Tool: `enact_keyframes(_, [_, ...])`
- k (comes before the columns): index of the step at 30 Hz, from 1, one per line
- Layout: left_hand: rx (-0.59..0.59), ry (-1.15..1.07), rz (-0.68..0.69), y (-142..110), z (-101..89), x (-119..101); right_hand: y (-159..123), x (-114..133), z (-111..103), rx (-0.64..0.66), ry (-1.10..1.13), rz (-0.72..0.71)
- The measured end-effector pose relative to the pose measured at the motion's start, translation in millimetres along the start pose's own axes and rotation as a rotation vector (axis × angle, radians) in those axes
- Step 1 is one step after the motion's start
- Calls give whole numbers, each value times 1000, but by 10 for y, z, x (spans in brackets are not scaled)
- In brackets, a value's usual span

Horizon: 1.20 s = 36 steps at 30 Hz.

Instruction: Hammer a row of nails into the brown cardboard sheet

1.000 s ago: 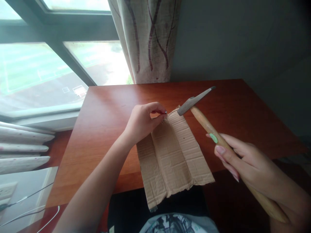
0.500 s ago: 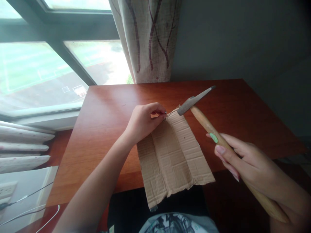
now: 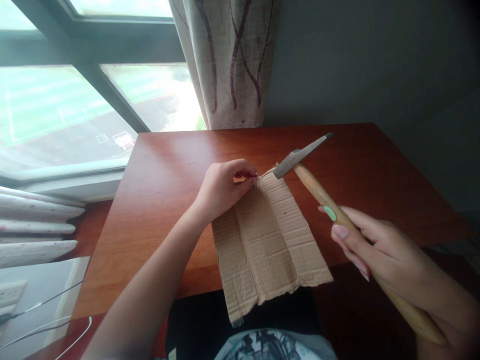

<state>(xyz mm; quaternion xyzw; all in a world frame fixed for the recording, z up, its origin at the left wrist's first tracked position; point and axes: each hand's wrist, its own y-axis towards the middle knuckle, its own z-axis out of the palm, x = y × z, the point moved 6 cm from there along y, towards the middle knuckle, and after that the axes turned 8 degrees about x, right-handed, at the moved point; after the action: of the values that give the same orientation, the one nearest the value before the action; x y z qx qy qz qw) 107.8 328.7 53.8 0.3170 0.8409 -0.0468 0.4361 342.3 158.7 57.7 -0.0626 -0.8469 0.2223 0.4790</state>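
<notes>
My right hand (image 3: 382,245) is wrapped round the wooden handle of a hammer (image 3: 315,185), its thumb lying along the wood near a green oval sticker. The hammer's grey metal head sits at the far edge of a sheet of corrugated cardboard (image 3: 268,240), just right of my left fingertips and apart from them. My left hand (image 3: 227,187) rests at that far edge, thumb and forefinger pinched together. A tiny pale spot shows at the pinch, too small to name. The creased, ragged-edged cardboard overhangs the table's near edge.
The reddish-brown wooden table (image 3: 165,175) stretches under both hands. Beyond it hangs a patterned curtain (image 3: 232,65), with a window (image 3: 56,110) at left. White and dark cables (image 3: 48,325) and a wall socket (image 3: 11,295) are at lower left.
</notes>
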Motion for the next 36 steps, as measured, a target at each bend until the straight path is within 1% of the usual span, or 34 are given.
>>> enact_keyframes(10, [-19, -26, -4, -14, 1, 7, -12, 17, -5, -9, -16, -9])
enact_keyframes(24, [-4, -22, -8, -16, 20, 11, 3, 19, 8, 6, -1, 12])
enact_keyframes(29, [0, 23, -4, -21, 31, 10, 9, -7, 3, 2, -10, -1])
enact_keyframes(36, [23, 79, 10, -13, 96, 57, 7, -2, 17, 2, -26, -5])
